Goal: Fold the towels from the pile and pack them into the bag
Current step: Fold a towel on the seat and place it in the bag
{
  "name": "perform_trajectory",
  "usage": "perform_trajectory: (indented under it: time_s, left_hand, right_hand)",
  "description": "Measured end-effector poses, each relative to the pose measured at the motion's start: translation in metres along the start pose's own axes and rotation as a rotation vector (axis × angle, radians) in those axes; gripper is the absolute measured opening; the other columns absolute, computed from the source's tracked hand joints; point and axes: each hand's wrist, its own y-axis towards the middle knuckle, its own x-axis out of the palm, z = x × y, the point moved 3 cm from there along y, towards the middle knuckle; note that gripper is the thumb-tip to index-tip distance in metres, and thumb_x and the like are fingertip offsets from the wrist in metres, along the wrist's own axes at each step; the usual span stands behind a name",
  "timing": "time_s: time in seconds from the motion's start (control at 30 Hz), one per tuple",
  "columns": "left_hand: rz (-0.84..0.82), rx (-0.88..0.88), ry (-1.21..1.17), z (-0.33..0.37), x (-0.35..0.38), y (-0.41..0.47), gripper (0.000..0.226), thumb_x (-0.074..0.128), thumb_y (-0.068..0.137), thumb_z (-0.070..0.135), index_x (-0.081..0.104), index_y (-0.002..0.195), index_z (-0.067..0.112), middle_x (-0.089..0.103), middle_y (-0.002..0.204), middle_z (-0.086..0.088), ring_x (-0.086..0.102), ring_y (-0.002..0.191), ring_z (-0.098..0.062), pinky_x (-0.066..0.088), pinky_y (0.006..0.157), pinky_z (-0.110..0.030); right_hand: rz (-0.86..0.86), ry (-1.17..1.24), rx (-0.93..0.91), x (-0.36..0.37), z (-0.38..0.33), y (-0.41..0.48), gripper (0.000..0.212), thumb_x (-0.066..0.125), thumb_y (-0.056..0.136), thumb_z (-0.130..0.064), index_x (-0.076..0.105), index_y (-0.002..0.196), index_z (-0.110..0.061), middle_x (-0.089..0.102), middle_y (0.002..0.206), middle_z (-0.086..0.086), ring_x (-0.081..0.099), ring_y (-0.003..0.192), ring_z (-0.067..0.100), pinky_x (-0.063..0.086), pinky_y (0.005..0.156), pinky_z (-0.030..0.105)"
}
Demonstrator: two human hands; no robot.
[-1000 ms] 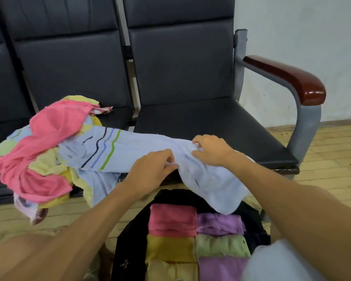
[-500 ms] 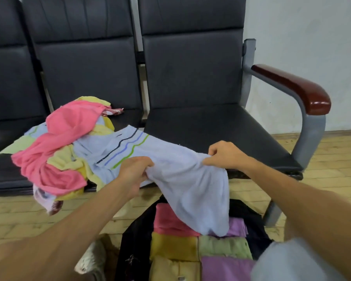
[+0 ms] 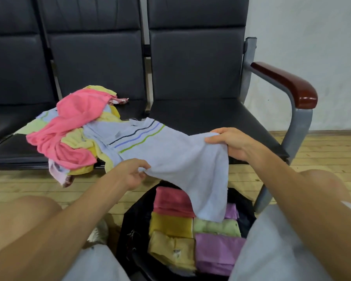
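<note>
A row of black padded seats with tall cushioned backs stands against a plain whitish wall. The rightmost seat has a grey metal frame topped by a glossy dark red-brown wooden armrest. Pale wooden floorboards run beneath, evenly lit.

The left hand and right hand have moved apart, spreading the blue towel wider.

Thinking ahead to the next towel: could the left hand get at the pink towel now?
Likely yes, once freed. The pink towel lies uncovered atop the pile, nothing between it and the left hand; but that hand now pinches the blue towel's edge.
</note>
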Motion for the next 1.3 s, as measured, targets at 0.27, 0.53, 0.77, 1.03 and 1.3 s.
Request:
perform_trajectory:
  time_s: [0.27,0.53,0.77,1.03,1.3]
  left_hand:
    - [-0.111,-0.004,-0.018,-0.007,-0.006,0.007,0.030,0.061,0.085,-0.014,0.058,0.112,-0.001,0.062,0.111,-0.013,0.060,0.087,-0.018,0.055,0.070,-0.025]
    - [-0.143,0.233,0.290,-0.006,0.015,0.003,0.011,0.054,0.096,0.001,0.063,0.091,0.006,0.065,0.086,-0.007,0.058,0.072,-0.017,0.044,0.060,-0.023]
    - [-0.082,0.510,0.444,0.021,0.019,0.000,0.024,0.038,0.098,0.016,0.056,0.108,0.005,0.066,0.110,-0.011,0.063,0.102,-0.028,0.052,0.091,-0.046]
    - [-0.181,0.643,0.373,0.057,0.033,-0.023,0.018,0.060,0.095,0.026,0.061,0.081,0.015,0.068,0.073,0.005,0.063,0.068,-0.008,0.047,0.060,-0.020]
    - [-0.018,0.902,1.160,0.062,0.025,-0.026,0.038,0.068,0.085,0.008,0.051,0.119,0.010,0.059,0.110,-0.005,0.057,0.108,-0.029,0.037,0.070,-0.027]
  right_hand:
    - [0.081,-0.175,0.177,-0.008,0.025,0.009,0.056,0.074,0.083,-0.045,0.062,0.121,-0.006,0.069,0.112,0.008,0.067,0.100,0.025,0.055,0.088,0.040]
    - [-0.052,0.032,0.175,0.011,0.020,0.007,0.025,0.060,0.096,-0.019,0.067,0.117,-0.008,0.071,0.116,0.006,0.067,0.105,0.023,0.053,0.087,0.037]
    - [-0.139,0.201,0.092,0.019,0.004,0.001,0.028,0.050,0.101,-0.021,0.065,0.121,-0.009,0.072,0.114,0.005,0.068,0.104,0.022,0.053,0.084,0.036]
    - [-0.091,0.204,-0.044,-0.006,0.000,0.001,0.042,0.073,0.079,-0.001,0.065,0.121,-0.005,0.071,0.117,0.009,0.067,0.108,0.026,0.055,0.090,0.040]
    - [0.257,0.087,-0.093,-0.056,0.011,-0.012,0.025,0.078,0.074,0.000,0.074,0.098,-0.005,0.072,0.103,0.011,0.066,0.094,0.024,0.054,0.073,0.032]
